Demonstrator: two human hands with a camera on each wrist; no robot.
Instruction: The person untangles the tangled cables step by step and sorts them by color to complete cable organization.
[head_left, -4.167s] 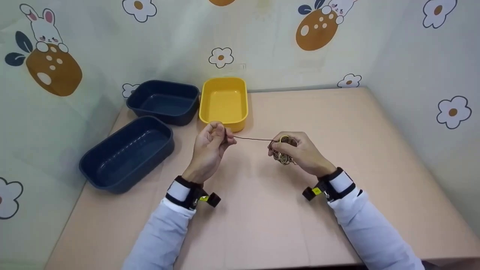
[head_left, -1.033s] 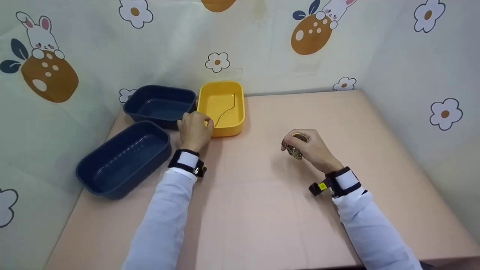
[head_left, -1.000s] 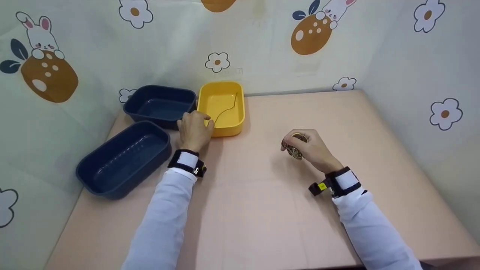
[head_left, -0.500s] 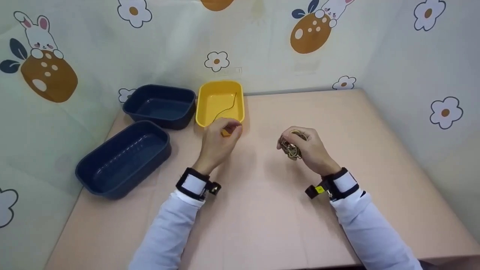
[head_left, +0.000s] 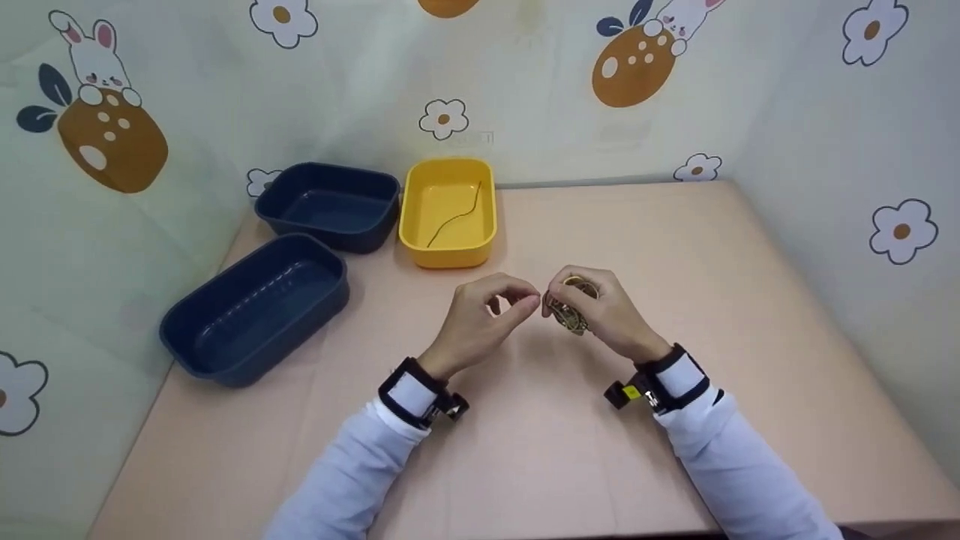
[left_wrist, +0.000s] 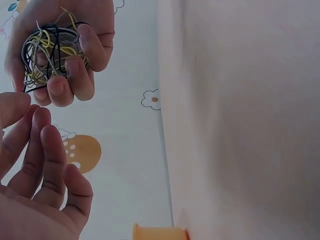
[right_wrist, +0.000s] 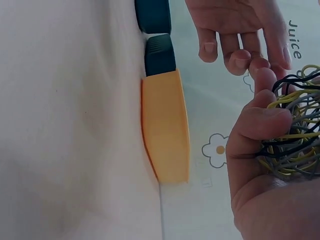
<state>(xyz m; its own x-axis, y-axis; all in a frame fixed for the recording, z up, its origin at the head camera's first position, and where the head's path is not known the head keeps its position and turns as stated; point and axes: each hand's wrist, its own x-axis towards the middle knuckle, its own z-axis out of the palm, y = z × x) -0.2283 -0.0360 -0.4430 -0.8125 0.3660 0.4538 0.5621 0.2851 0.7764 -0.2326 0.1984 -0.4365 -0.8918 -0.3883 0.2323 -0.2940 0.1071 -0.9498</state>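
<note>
My right hand (head_left: 611,315) grips a tangled bundle of thin yellow, grey and black cords (head_left: 571,307) above the table. The bundle (left_wrist: 55,55) shows against the right palm in the left wrist view, with the fingers curled round it. Close beside it, my left hand (head_left: 484,319) has thumb and index fingertips together, pinching a black cord (left_wrist: 34,89) that comes out of the tangle. The exact contact is partly covered by the fingertips. A single dark cord (head_left: 455,217) lies bent along the bottom of the yellow bin (head_left: 450,259).
Two dark blue bins, one at the back (head_left: 367,238) and one nearer the left edge (head_left: 247,360), stand left of the yellow bin. A peach cloth covers the table (head_left: 750,420). A patterned curtain (head_left: 555,142) hangs behind and along both sides.
The left hand let go of a dark cord, left in the yellow bin, and came back right and nearer to meet the bundle. The right hand kept its grip, shifting slightly.
</note>
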